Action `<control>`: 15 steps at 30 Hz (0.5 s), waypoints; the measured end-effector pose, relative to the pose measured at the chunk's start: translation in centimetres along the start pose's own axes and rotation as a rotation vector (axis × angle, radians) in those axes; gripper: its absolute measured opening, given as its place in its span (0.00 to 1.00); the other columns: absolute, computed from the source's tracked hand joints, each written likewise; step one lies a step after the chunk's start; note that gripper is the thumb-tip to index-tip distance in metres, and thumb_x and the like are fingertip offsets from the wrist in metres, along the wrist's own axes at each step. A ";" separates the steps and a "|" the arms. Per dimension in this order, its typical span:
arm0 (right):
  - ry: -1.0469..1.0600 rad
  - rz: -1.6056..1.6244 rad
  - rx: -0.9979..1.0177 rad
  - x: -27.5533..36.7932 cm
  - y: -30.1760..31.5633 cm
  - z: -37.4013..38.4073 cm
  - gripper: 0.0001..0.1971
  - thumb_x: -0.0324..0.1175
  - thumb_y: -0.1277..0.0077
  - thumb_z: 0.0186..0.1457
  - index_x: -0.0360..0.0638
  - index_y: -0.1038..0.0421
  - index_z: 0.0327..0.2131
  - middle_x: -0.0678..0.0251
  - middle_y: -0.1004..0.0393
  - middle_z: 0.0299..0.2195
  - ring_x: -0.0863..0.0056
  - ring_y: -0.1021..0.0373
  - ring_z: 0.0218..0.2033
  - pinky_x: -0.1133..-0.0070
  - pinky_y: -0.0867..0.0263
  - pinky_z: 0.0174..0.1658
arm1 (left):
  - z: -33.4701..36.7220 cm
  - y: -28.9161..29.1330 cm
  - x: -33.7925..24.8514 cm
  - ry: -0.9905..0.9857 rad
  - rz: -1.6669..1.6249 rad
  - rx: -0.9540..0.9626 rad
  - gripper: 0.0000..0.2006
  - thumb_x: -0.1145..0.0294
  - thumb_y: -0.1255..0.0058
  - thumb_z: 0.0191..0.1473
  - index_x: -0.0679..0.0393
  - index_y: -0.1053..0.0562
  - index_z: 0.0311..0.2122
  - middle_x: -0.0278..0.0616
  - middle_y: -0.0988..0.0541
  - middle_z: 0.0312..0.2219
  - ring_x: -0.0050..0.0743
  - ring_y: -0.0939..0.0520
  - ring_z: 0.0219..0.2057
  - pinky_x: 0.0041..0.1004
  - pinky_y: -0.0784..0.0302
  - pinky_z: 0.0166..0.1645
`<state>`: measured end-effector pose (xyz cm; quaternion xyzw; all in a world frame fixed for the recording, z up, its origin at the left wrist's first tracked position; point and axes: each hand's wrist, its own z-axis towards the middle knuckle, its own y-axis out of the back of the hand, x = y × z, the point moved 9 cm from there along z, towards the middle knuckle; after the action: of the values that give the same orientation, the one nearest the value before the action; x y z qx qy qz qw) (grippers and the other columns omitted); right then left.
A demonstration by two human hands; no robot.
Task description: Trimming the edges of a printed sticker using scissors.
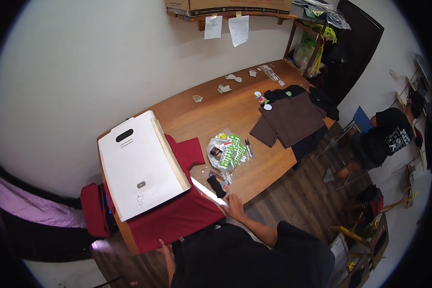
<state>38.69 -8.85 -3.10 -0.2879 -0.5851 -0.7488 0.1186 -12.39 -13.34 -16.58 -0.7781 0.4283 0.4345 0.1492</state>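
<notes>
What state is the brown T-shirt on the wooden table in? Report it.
Spread flat: the brown T-shirt lies open on the wooden table, both sleeves out, over dark garments.

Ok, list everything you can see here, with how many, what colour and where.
Table: one, brown wood, centre.
Red shirt: one, spread on the table's near end.
White board: one, lying on the red shirt.
Brown shirt: one, spread at the table's far right.
Black clothes: a few, under and beside the brown shirt.
Printed sheets: a small pile, green and white, mid-table.
Paper scraps: several, white, far side of the table.
Paper notes: two, white, on the wall.
Cardboard box: one, brown, on the shelf above.
Seated person: one, black top, far right.
Left hand: at the red shirt's near hem.
Right hand: on the shirt's right edge.
</notes>
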 end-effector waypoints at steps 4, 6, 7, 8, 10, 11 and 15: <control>-0.054 -0.130 -0.004 0.4 -0.9 -2.3 0.17 0.40 0.45 0.43 0.40 0.36 0.31 0.59 0.38 0.31 0.61 0.39 0.36 0.69 0.43 0.37 | -0.4 -1.1 -0.1 0.028 0.014 0.042 0.35 0.42 0.51 0.46 0.64 0.42 0.46 0.46 0.26 0.31 0.31 0.26 0.15 0.22 0.34 0.13; -0.056 -0.119 -0.008 1.1 -1.0 -2.2 0.17 0.40 0.45 0.43 0.40 0.36 0.31 0.59 0.38 0.31 0.61 0.39 0.35 0.69 0.43 0.36 | -0.5 -1.1 -0.1 0.044 0.020 0.057 0.35 0.41 0.51 0.46 0.64 0.42 0.45 0.46 0.26 0.31 0.31 0.26 0.15 0.22 0.34 0.13; -0.050 -0.105 -0.005 2.2 -0.1 -1.8 0.17 0.40 0.46 0.43 0.40 0.37 0.31 0.59 0.38 0.31 0.61 0.39 0.35 0.68 0.44 0.36 | -0.3 -0.9 -0.3 0.049 0.031 0.070 0.35 0.41 0.52 0.46 0.64 0.42 0.45 0.46 0.26 0.31 0.31 0.26 0.15 0.22 0.34 0.13; -0.043 -0.092 -0.001 3.0 0.3 -1.8 0.17 0.40 0.46 0.43 0.39 0.37 0.31 0.58 0.37 0.30 0.60 0.39 0.34 0.68 0.44 0.36 | -0.2 -0.7 -0.4 0.055 0.041 0.082 0.35 0.40 0.52 0.45 0.64 0.42 0.45 0.46 0.26 0.31 0.31 0.26 0.15 0.22 0.34 0.13; -0.063 -0.074 -0.032 2.3 -0.2 -2.4 0.17 0.40 0.46 0.44 0.39 0.37 0.31 0.57 0.36 0.30 0.59 0.38 0.33 0.68 0.42 0.35 | 0.1 -2.2 -0.8 0.069 0.053 0.125 0.35 0.40 0.53 0.45 0.65 0.42 0.45 0.46 0.26 0.31 0.31 0.26 0.15 0.22 0.34 0.13; -0.068 -0.050 -0.049 2.2 -0.5 -2.8 0.18 0.40 0.45 0.44 0.38 0.38 0.31 0.57 0.35 0.29 0.58 0.37 0.33 0.68 0.41 0.35 | 0.1 -2.8 -0.8 0.078 0.055 0.143 0.35 0.40 0.53 0.45 0.65 0.41 0.45 0.46 0.26 0.31 0.31 0.26 0.15 0.22 0.34 0.13; -0.300 0.246 -0.050 -0.6 -1.6 -3.2 0.18 0.39 0.45 0.45 0.36 0.37 0.32 0.55 0.34 0.28 0.56 0.35 0.31 0.70 0.38 0.35 | -0.2 -4.9 -0.1 0.124 0.059 0.204 0.36 0.38 0.54 0.45 0.65 0.41 0.44 0.46 0.26 0.31 0.31 0.26 0.15 0.22 0.34 0.13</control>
<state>37.39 -11.52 -5.20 -0.4686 -0.5379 -0.6915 0.1135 -8.37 -10.53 -17.07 -0.7714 0.5013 0.3441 0.1879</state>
